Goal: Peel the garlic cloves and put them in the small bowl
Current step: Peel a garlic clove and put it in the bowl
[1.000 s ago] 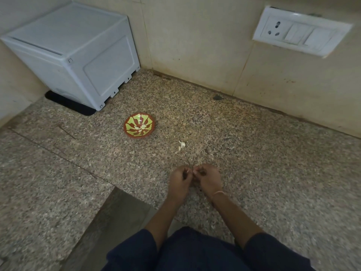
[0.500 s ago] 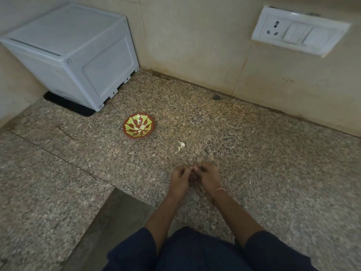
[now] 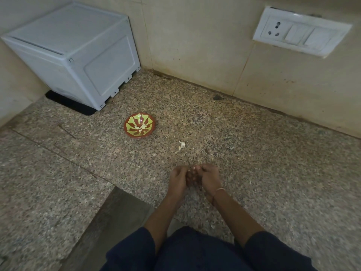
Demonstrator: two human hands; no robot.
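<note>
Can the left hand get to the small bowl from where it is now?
Probably yes. The small bowl sits ahead and to the left of the left hand, with only counter between them. It and the right hand are pinching a garlic clove, though, so it is occupied.

We found the small bowl [image 3: 130, 132] on the counter [image 3: 254, 153], in front of the box [image 3: 74, 53] in the far-left corner, with peeled cloves [image 3: 141, 127] in it. A loose clove [image 3: 182, 144] lay to its right. Nearer, the left hand [image 3: 178, 178] and right hand [image 3: 210, 178] met around a held clove [image 3: 192, 169].
</note>
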